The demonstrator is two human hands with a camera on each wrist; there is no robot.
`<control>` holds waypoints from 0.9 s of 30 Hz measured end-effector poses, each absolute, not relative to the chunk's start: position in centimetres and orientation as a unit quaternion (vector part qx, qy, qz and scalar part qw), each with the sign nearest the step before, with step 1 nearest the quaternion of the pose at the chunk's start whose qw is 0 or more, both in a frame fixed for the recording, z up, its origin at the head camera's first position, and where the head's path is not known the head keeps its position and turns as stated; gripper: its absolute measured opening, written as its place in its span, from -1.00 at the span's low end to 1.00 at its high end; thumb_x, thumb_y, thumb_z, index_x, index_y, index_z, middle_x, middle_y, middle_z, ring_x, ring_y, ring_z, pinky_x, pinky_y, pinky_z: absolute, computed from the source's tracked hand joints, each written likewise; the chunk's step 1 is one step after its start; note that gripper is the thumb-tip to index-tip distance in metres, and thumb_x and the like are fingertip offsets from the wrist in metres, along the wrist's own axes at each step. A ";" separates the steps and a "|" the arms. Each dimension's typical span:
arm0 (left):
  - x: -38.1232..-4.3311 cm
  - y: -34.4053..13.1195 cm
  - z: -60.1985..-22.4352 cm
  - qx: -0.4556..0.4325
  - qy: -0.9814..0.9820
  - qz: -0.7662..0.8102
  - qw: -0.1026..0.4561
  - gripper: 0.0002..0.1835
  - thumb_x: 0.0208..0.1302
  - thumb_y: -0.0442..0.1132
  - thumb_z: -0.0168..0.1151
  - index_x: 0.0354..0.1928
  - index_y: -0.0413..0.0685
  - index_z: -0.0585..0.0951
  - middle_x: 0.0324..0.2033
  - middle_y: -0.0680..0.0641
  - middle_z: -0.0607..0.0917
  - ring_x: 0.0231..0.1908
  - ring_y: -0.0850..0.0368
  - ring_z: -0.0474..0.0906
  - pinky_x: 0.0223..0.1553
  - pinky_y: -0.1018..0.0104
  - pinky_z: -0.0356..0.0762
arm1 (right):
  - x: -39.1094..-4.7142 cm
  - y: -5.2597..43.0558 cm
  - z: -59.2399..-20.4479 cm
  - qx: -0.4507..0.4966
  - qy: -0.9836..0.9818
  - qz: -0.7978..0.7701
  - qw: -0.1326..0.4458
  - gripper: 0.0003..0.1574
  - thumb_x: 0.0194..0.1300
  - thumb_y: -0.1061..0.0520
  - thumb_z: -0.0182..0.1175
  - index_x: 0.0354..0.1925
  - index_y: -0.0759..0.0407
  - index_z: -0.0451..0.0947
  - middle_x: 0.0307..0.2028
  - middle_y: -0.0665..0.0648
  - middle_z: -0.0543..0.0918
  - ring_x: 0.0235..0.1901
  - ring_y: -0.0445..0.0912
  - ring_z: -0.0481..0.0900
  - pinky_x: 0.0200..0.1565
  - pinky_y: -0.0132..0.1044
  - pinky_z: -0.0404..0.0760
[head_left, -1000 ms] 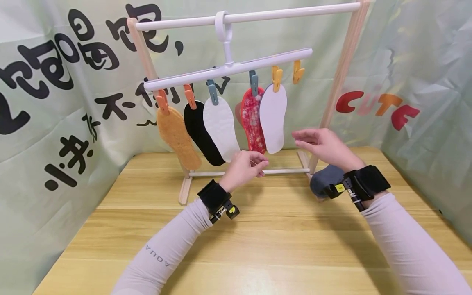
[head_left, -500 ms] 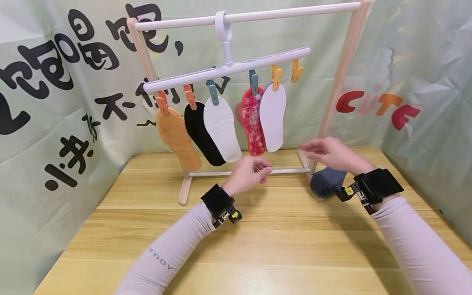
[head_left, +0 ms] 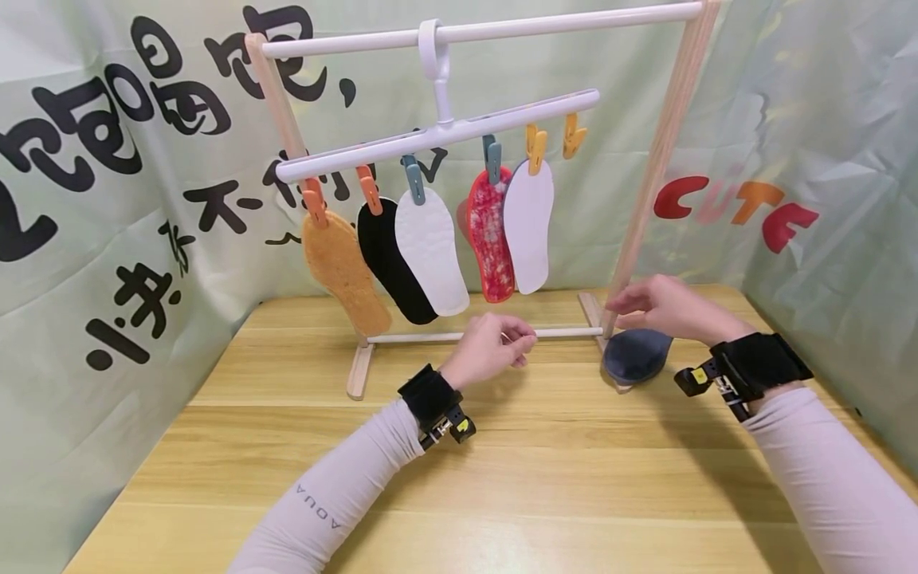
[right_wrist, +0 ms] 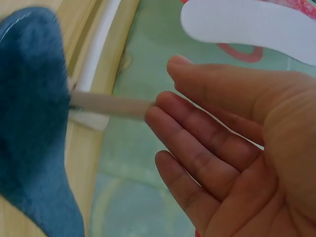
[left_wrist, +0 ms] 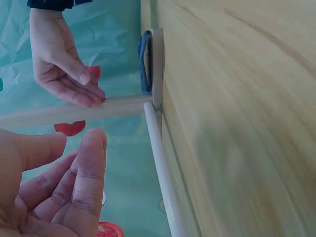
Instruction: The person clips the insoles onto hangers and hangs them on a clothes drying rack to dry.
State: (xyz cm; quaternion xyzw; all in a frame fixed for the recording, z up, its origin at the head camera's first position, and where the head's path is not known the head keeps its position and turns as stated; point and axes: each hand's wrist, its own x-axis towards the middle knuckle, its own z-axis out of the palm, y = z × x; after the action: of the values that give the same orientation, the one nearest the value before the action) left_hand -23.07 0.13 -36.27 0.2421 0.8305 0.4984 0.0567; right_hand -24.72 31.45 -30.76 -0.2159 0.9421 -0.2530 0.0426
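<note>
My right hand (head_left: 663, 307) hovers just above the dark blue insole (head_left: 634, 356), which lies at the rack's right foot. In the right wrist view its fingers are relaxed, with nothing between them, and the blue insole (right_wrist: 32, 118) fills the left side. My left hand (head_left: 490, 347) is near the rack's low crossbar, fingers loosely bent and holding nothing. From a white hanger (head_left: 502, 123), clips hold an orange insole (head_left: 344, 271), a black insole (head_left: 390, 259), a white insole (head_left: 432, 251), a red mottled insole (head_left: 491, 239) and another pale insole (head_left: 528, 231).
A yellow clip (head_left: 572, 137) at the hanger's right end holds nothing. The wooden rack (head_left: 663, 143) stands on the table (head_left: 531, 470), its low white crossbar (head_left: 566, 332) spanning the feet. Lettered cloth (head_left: 107, 383) hangs behind and at both sides.
My right hand has come down and to the right, towards the dark blue insole. My left hand has shifted slightly right and down. The hanger's right end has drifted a little left.
</note>
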 end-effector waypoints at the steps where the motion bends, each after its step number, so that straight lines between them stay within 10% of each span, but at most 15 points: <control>1: -23.0 0.2 -36.3 0.242 0.830 0.498 0.059 -0.81 0.52 -0.32 0.34 -0.01 -0.33 0.77 -0.16 -0.36 0.83 -0.26 -0.28 0.85 -0.18 -0.01 0.85 | -24.7 31.7 -30.9 -0.213 0.943 -0.253 0.045 -0.62 0.41 0.23 0.43 0.13 0.38 0.72 0.06 0.39 0.81 0.15 0.29 0.76 0.10 0.01 0.79; 13: -22.2 1.0 -36.6 0.258 0.846 0.463 0.065 -0.81 0.54 -0.28 0.32 -0.02 -0.28 0.78 -0.18 -0.30 0.85 -0.28 -0.22 0.86 -0.43 0.45 0.69 | -24.7 33.6 -31.8 -0.186 0.970 -0.153 0.040 -0.37 0.28 0.16 0.52 0.24 0.40 0.66 0.18 0.48 0.72 0.28 0.49 0.55 0.25 0.37 0.58; 27: -21.8 2.3 -37.1 0.272 0.851 0.444 0.075 -0.80 0.54 -0.27 0.32 -0.02 -0.27 0.79 -0.22 -0.24 0.86 -0.34 -0.08 0.86 -0.48 0.48 0.66 | -25.3 33.9 -33.0 -0.217 0.960 -0.145 0.098 -0.29 0.07 0.41 0.45 0.23 0.55 0.61 0.19 0.55 0.68 0.30 0.51 0.54 0.17 0.26 0.67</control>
State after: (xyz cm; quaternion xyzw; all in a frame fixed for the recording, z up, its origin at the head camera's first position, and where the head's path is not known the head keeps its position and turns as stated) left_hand -21.80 2.34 -37.12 0.2718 0.8505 0.4439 0.0751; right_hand -25.33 33.93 -32.97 -0.2170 0.9603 -0.1452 0.0979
